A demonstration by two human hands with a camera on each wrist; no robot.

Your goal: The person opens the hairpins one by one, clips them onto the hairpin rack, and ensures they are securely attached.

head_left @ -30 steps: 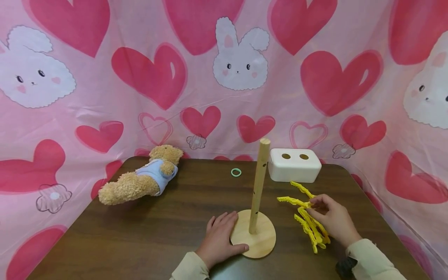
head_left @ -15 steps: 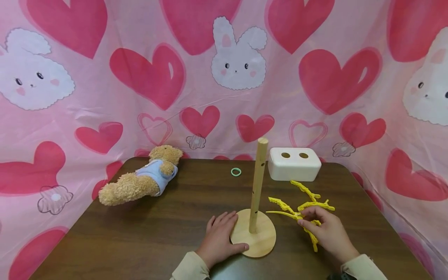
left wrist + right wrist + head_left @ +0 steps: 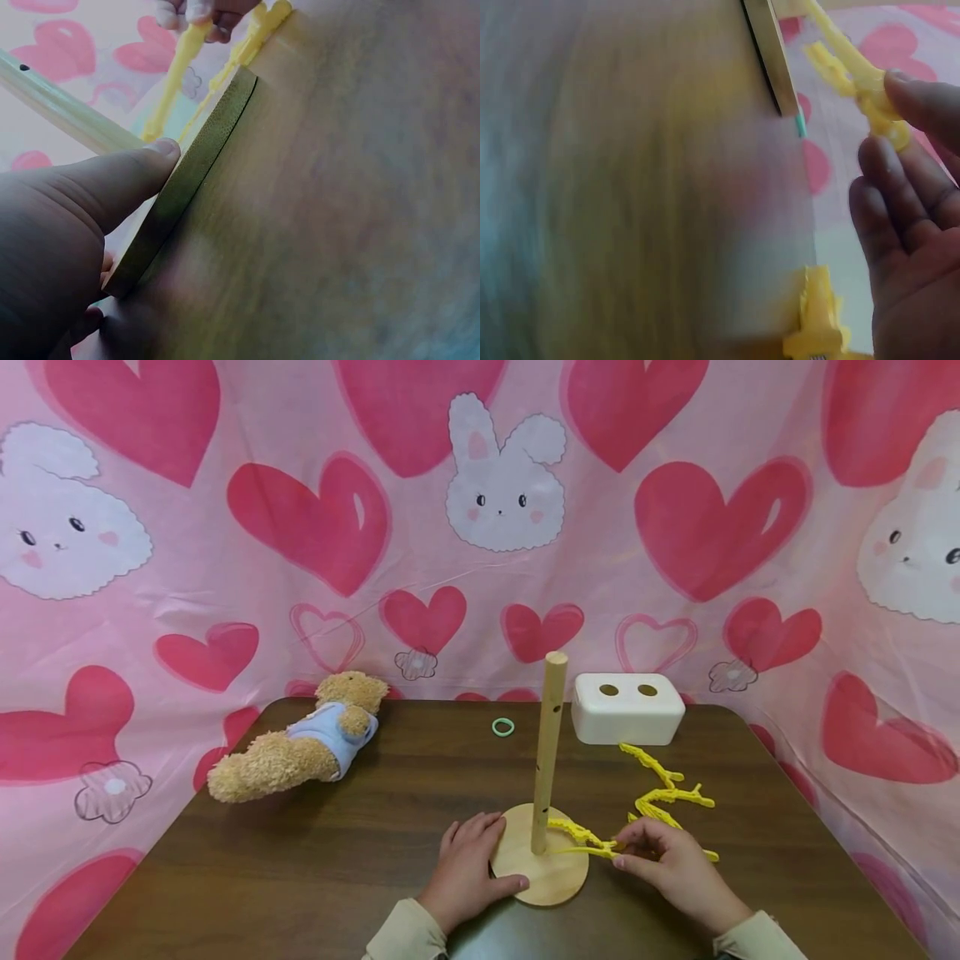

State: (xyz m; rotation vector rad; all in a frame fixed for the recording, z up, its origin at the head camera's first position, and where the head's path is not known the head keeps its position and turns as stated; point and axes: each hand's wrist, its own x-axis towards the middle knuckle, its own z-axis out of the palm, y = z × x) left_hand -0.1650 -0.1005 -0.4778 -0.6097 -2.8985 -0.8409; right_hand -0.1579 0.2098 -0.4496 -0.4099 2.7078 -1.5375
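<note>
In the head view my right hand (image 3: pixel 675 868) pinches a yellow alligator hair clip (image 3: pixel 581 835) between thumb and fingers. The clip's two long arms stand spread apart and point left, over the wooden stand's round base (image 3: pixel 551 881) and close to its upright pole (image 3: pixel 547 760). The right wrist view shows the held clip (image 3: pixel 866 79) closer up. My left hand (image 3: pixel 468 872) rests on the base's left side, fingers extended, thumb (image 3: pixel 142 169) pressing near its front edge. Small dark holes mark the pole. Whether the clip touches the pole cannot be told.
More yellow clips (image 3: pixel 671 795) lie on the brown table (image 3: pixel 315 860) behind and beside my right hand. A white box (image 3: pixel 628 718) with two round holes stands at the back right. A green ring (image 3: pixel 503 727) and a teddy bear (image 3: pixel 315 739) in blue lie farther left.
My right hand has lifted one yellow clip from the bunch, its arms have spread, and it has moved left to the stand. My left hand has stayed on the base.
</note>
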